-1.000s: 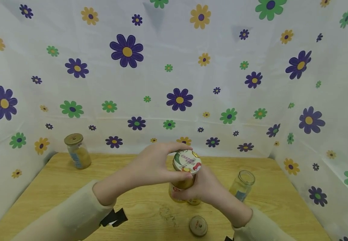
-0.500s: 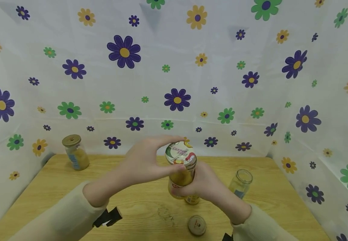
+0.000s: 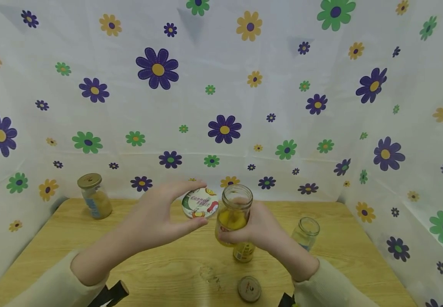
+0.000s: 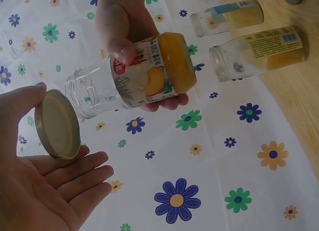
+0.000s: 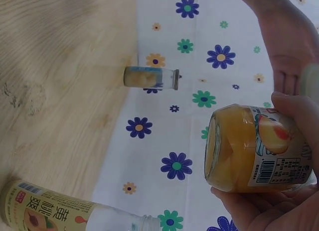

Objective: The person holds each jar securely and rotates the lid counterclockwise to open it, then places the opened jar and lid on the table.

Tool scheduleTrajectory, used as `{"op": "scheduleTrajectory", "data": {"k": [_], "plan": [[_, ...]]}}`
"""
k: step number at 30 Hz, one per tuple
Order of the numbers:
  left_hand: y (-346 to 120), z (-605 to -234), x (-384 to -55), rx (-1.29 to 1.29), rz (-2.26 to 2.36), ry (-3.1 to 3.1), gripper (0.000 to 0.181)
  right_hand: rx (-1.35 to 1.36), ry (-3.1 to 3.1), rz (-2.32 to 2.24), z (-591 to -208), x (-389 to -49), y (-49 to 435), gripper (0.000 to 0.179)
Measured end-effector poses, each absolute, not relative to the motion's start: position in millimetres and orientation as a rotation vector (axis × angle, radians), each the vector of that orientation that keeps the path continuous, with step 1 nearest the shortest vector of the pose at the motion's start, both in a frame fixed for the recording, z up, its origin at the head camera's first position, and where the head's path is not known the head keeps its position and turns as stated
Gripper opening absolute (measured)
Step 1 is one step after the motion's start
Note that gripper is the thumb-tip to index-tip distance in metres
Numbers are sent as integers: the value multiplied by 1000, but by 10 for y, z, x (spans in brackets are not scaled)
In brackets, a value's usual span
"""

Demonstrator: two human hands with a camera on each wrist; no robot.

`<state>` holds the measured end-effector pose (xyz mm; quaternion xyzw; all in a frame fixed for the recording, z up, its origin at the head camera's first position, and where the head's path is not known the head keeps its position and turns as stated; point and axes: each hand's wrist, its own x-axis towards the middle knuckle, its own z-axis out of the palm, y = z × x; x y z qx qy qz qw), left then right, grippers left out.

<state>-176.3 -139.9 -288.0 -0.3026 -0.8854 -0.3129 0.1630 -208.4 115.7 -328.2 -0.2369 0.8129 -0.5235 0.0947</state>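
My left hand (image 3: 150, 219) pinches a round jar lid (image 3: 200, 203) by its edge between thumb and fingers. Printed fruit and lettering cover the lid's top; the left wrist view shows its plain inner side. To the right of the lid, my right hand (image 3: 257, 230) grips an uncapped glass jar (image 4: 142, 74) of yellow peach pieces round its labelled body, above the table. The jar's mouth faces up in the head view, and a gap separates it from the lid. Behind and below it stands another peach jar (image 3: 244, 252) with a yellow label and an open mouth (image 4: 219, 64).
A lidded jar (image 3: 95, 198) with a blue label stands at the back left of the wooden table (image 3: 160, 273). An uncapped jar (image 3: 306, 233) stands at the right. Near the front lies a loose lid (image 3: 249, 289). Flowered cloth (image 3: 221, 98) hangs behind and at both sides.
The lid has come off the jar in my right hand. My left hand has moved left with it, baring the jar's mouth. The right hand keeps its grip on the jar.
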Motion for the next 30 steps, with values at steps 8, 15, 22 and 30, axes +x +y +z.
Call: {"op": "scheduleTrajectory", "data": {"k": [8, 15, 22, 30], "plan": [[-1484, -3141, -1648, -829, -804, -2583, 59, -667, 2439, -1559, -3258, -2127, 1107, 50], [-1539, -3591, -1589, -849, -744, -2675, 60, -646, 2416, -1577, -3310, -2136, 1060, 46], [-1555, -4036, -1543, -873, -624, -2796, 67, -578, 2388, -1580, -3430, -2165, 1017, 41], [-1523, -4458, -1578, -908, -600, -3020, 80, -583, 2387, -1608, -3577, -2220, 936, 46]]}}
